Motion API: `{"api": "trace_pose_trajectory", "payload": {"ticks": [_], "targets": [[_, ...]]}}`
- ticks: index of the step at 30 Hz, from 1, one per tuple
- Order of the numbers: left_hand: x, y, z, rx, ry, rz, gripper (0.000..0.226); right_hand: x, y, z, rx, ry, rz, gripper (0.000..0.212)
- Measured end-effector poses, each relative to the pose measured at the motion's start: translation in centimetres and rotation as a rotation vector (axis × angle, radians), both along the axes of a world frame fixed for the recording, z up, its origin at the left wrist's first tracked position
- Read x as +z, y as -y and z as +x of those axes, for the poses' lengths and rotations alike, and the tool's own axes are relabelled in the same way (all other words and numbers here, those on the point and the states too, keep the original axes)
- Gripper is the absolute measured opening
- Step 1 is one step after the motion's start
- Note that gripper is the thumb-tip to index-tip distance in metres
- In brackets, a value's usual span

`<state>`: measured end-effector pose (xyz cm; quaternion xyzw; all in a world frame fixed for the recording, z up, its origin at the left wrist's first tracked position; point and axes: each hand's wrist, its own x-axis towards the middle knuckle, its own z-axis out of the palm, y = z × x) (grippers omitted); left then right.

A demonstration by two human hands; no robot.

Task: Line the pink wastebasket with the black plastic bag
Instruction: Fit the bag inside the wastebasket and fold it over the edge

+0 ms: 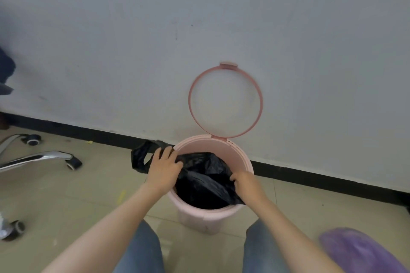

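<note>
The pink wastebasket [235,153] stands on the floor against the wall, its pink ring frame [259,104] hinged up and leaning on the wall. The black plastic bag [204,182] hangs inside the basket, crumpled. One handle loop [142,155] drapes outside over the left rim. My left hand [165,167] grips the bag's edge at the left rim. My right hand [243,180] pinches the bag's edge at the right front rim. The basket's bottom is hidden by the bag.
A grey wall with a black skirting board [310,177] runs behind the basket. Chrome chair legs with castors [73,163] lie at the left on the tiled floor. My knees in blue jeans [142,248] flank the basket. A purple blurred object [355,250] sits bottom right.
</note>
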<state>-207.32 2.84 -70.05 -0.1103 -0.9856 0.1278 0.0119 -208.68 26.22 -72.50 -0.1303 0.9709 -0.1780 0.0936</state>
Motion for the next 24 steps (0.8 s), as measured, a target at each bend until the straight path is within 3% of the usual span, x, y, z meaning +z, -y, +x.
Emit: {"api": "trace_pose_trajectory", "payload": {"ticks": [4, 6, 8, 9, 10, 12, 14, 20, 24], "targets": [[-2.1, -2.8, 1.5, 0.072, 0.228, -0.003, 0.052, -2.4, 0.9, 0.0, 0.195, 0.144, 0.217, 0.028], [-2.6, -3.8, 2.0, -0.028, 0.225, 0.075, 0.061, -1.5, 0.6, -0.1, 0.131, -0.061, 0.148, 0.026], [-3.2, -4.3, 2.3, -0.095, 0.305, 0.127, 0.053, 0.3, 0.3, 0.8, 0.1, -0.358, 0.102, 0.021], [-3.4, -4.2, 2.5, -0.083, 0.348, 0.14, 0.044, 0.9, 0.1, 1.5, 0.15, -0.438, 0.122, 0.028], [-3.6, -3.9, 2.5, -0.062, 0.362, 0.144, 0.037, 1.2, -0.2, 2.2, 0.245, -0.421, 0.143, 0.039], [-3.9, -3.5, 2.5, -0.033, 0.359, 0.156, 0.031, 1.3, -1.1, 3.3, 0.416, -0.158, 0.229, 0.062], [-4.0, -3.3, 2.4, -0.004, 0.406, 0.229, 0.036, 0.6, -2.4, 3.5, 0.457, -0.001, 0.405, 0.062], [-3.3, -3.8, 2.3, 0.041, 0.504, 0.34, 0.042, 0.0, -4.1, 1.7, 0.409, -0.29, 0.498, 0.035], [-2.6, -3.5, 2.0, -0.035, 0.489, 0.315, 0.022, 0.7, -4.0, 0.8, 0.325, -0.416, 0.287, 0.038]]}}
